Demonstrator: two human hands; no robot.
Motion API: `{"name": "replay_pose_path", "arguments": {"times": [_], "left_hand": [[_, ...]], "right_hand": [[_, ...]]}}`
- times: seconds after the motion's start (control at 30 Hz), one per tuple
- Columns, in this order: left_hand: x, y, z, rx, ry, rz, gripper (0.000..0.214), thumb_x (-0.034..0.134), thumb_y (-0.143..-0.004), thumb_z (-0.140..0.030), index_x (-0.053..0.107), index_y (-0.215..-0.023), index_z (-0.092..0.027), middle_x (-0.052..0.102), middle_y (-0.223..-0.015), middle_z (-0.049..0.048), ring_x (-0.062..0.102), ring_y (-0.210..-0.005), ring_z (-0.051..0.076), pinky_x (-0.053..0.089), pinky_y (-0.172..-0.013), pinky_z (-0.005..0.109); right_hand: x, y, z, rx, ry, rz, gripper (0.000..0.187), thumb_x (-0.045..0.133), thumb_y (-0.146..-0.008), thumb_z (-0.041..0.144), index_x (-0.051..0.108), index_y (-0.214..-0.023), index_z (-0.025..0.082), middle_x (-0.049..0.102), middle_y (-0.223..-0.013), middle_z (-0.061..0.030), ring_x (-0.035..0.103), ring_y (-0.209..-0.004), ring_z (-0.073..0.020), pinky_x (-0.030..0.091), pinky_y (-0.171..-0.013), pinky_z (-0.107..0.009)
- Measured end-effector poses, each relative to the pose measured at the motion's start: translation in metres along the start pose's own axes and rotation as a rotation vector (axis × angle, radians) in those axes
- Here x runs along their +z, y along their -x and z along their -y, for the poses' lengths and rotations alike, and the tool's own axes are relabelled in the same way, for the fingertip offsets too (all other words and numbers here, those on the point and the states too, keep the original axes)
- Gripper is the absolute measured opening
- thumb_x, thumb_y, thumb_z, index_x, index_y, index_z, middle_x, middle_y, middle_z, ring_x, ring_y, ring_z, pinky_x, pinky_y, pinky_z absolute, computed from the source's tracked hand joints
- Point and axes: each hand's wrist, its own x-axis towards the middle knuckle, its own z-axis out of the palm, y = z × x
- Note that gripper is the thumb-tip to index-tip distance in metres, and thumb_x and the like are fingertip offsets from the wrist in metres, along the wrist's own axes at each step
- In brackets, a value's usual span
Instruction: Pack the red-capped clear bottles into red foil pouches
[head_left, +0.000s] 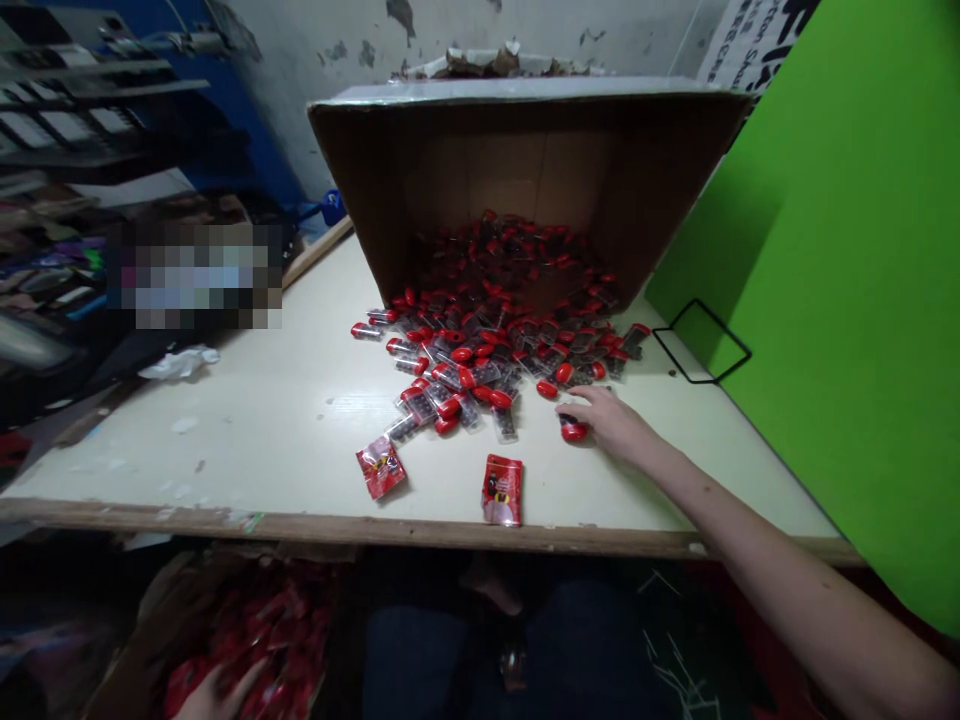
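- Dipping the left hand point(217, 692) into a heap of red foil packets point(255, 625) below the table, fingers apart, the hand partly cut off by the bottom of the view.
- Reaching over the pale tabletop point(225, 450) with the right hand point(611, 422), fingertips touching a clear tube with a red cap point(572, 430); no telling whether they are clamped on it.
- Showing two loose red foil sachets point(380, 467) just in from the wooden table edge point(375, 529).
- Spreading just beyond the right hand, a pile of clear red-capped tubes point(480, 360), running back into the mouth of a cardboard box point(525, 170) tipped on its side.
- Lying off to the left, a crumpled white tissue point(178, 362).
- Rising along the right side, a green panel point(847, 300) with a black wire frame point(701, 340) against it.
- Closing off the far side, a peeling wall point(322, 100).
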Motion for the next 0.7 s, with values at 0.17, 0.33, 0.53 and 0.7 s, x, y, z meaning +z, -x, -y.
{"name": "replay_pose_path", "arguments": {"times": [0.17, 0.33, 0.53, 0.7], "left_hand": [[0.029, 0.033, -0.140, 0.192, 0.267, 0.350, 0.036, 0.057, -0.070, -0.054, 0.066, -0.073, -0.019, 0.067, -0.068, 0.0035, 0.062, -0.070, 0.024, 0.047, -0.066, 0.030], [0.097, 0.061, -0.257, 0.448, 0.156, 0.244, 0.031, 0.062, -0.069, -0.050, 0.059, -0.066, -0.020, 0.059, -0.060, 0.0006, 0.053, -0.059, 0.017, 0.033, -0.053, 0.025], [0.134, 0.056, -0.270, 0.426, 0.106, 0.200, 0.021, 0.069, -0.064, -0.036, 0.055, -0.057, -0.021, 0.057, -0.056, -0.0002, 0.049, -0.055, 0.016, 0.024, -0.052, 0.025], [0.126, 0.051, -0.267, 0.425, 0.212, 0.276, 0.024, 0.063, -0.069, -0.036, 0.059, -0.052, -0.020, 0.056, -0.049, 0.0001, 0.045, -0.050, 0.015, 0.025, -0.050, 0.025]], "right_hand": [[0.000, 0.000, 0.015, -0.057, -0.072, -0.003, 0.021, 0.058, -0.079, 0.012, 0.070, -0.092, 0.024, 0.063, -0.112, -0.0069, 0.054, -0.107, -0.0264, 0.044, -0.091, -0.044], [-0.004, 0.031, 0.056, 0.069, -0.187, -0.138, 0.026, 0.049, -0.089, 0.024, 0.060, -0.112, 0.022, 0.066, -0.102, -0.0074, 0.061, -0.090, -0.0220, 0.051, -0.077, -0.037], [0.005, 0.061, 0.104, 0.327, -0.723, -0.165, 0.022, 0.057, -0.084, 0.031, 0.065, -0.102, 0.021, 0.068, -0.096, -0.0058, 0.062, -0.088, -0.0219, 0.050, -0.077, -0.032], [0.025, 0.041, 0.125, 0.419, -0.921, -0.165, 0.026, 0.057, -0.082, 0.033, 0.066, -0.100, 0.017, 0.070, -0.089, -0.0052, 0.063, -0.078, -0.0207, 0.049, -0.073, -0.031]]}}
